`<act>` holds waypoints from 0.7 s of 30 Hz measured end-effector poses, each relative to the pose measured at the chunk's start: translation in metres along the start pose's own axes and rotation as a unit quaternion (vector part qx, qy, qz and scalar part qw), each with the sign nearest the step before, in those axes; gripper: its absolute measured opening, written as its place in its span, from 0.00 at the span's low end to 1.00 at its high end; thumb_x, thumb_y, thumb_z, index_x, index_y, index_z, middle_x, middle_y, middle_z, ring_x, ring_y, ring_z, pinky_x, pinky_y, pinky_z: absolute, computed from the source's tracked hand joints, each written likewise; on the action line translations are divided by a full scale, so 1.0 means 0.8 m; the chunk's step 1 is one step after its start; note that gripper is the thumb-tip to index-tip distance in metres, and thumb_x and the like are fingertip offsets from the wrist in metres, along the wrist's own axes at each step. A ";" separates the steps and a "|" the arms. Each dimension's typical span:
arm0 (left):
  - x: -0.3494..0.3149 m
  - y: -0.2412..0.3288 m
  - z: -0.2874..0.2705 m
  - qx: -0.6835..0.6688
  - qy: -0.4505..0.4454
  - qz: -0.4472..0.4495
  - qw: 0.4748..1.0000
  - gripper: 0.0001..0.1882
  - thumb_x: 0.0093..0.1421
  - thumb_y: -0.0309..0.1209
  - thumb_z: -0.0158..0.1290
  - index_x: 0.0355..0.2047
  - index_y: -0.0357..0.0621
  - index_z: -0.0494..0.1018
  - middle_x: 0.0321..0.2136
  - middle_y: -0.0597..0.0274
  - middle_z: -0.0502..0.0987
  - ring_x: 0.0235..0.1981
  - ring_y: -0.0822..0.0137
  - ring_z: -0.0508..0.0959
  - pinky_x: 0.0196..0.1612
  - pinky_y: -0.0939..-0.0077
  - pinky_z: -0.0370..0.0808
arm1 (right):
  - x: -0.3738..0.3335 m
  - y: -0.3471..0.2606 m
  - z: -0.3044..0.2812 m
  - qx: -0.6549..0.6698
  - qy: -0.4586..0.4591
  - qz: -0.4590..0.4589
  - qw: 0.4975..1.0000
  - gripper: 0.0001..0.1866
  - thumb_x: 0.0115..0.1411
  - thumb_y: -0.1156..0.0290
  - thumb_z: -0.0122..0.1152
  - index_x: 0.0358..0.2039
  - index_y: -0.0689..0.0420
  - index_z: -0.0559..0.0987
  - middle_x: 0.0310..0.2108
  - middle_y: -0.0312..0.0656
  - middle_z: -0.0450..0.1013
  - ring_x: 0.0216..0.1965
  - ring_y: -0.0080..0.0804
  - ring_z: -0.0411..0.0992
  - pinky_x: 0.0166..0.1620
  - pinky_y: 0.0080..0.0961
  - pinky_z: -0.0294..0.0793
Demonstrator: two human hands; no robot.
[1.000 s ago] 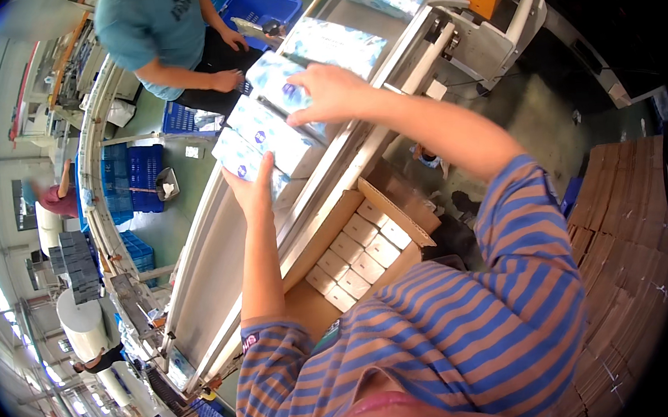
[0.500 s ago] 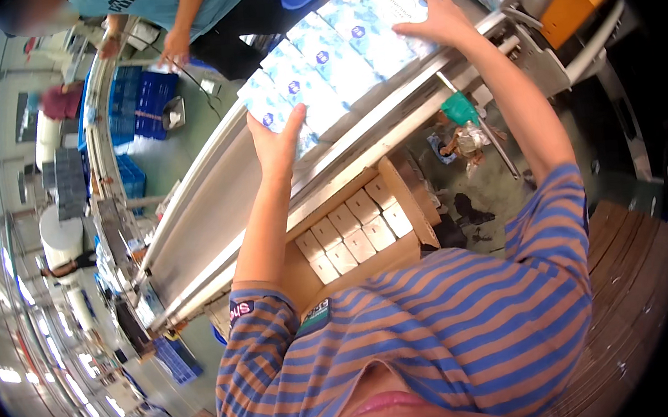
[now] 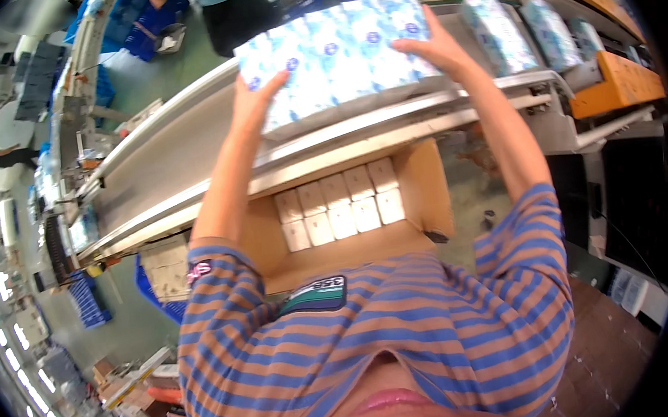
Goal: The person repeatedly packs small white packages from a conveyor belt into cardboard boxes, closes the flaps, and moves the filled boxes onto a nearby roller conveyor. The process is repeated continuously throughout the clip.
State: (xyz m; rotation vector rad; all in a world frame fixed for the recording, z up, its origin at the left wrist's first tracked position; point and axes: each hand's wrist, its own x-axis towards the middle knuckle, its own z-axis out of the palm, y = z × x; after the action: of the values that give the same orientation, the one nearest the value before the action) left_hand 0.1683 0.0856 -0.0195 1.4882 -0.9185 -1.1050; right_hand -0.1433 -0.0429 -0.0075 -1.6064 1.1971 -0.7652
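Observation:
A row of several white-and-light-blue tissue packs (image 3: 334,59), standing side by side, is pressed between my two hands above the conveyor. My left hand (image 3: 255,103) closes on the row's left end, thumb on the near face. At the right end my right hand (image 3: 439,50) grips in the same way, thumb toward the printed side. Whether the packs rest on the belt or hang just over it, I cannot tell. Below them, close to my body, an open cardboard box (image 3: 323,266) holds two rows of white packs (image 3: 339,208).
The conveyor (image 3: 176,146) runs from lower left to upper right, with a metal rail (image 3: 154,215) on my side. More wrapped packs (image 3: 498,35) sit on it at right, beside orange machine parts (image 3: 618,84). Across the belt stands a co-worker (image 3: 237,24) near blue crates (image 3: 151,27).
My view has turned, so the conveyor and the held row look more level. More packs show at right. Both hands keep their grip on the row.

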 end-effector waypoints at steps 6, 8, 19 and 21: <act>-0.096 0.059 -0.045 0.030 0.087 0.123 0.988 0.37 0.48 0.40 0.62 0.53 0.36 0.58 0.44 0.55 0.70 0.44 0.65 0.71 0.49 0.71 0.66 | -0.076 -0.099 0.004 -0.070 0.036 -0.172 0.982 0.60 0.33 0.43 0.72 0.62 0.53 0.50 0.56 0.57 0.59 0.52 0.47 0.65 0.51 0.39 0.68; -0.161 0.085 -0.064 0.025 0.111 0.123 0.986 0.42 0.45 0.35 0.64 0.56 0.36 0.54 0.47 0.52 0.67 0.46 0.62 0.70 0.49 0.70 0.67 | -0.119 -0.133 -0.003 -0.227 0.078 -0.331 0.913 0.52 0.37 0.47 0.72 0.58 0.56 0.57 0.48 0.52 0.68 0.38 0.39 0.74 0.40 0.28 0.74; -0.236 -0.159 -0.085 0.353 -0.386 -0.375 0.765 0.27 0.57 0.51 0.45 0.40 0.38 0.76 0.39 0.51 0.77 0.38 0.60 0.77 0.41 0.68 0.72 | -0.217 0.042 0.173 -0.316 -0.616 0.165 0.702 0.36 0.57 0.39 0.37 0.53 0.57 0.69 0.56 0.50 0.62 0.57 0.47 0.60 0.56 0.35 0.58; -0.212 -0.223 -0.063 0.267 -0.353 -0.471 0.763 0.26 0.59 0.48 0.41 0.42 0.38 0.75 0.41 0.51 0.76 0.42 0.58 0.76 0.45 0.69 0.70 | -0.207 0.124 0.219 -0.312 -0.658 0.080 0.681 0.30 0.58 0.43 0.38 0.52 0.51 0.70 0.56 0.47 0.63 0.56 0.46 0.60 0.57 0.35 0.58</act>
State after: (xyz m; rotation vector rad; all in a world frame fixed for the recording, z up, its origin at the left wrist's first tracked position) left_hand 0.1683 0.2930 -0.1620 2.1431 -1.0363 -2.4207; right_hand -0.0768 0.1637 -0.1517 -1.8727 0.4154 1.0075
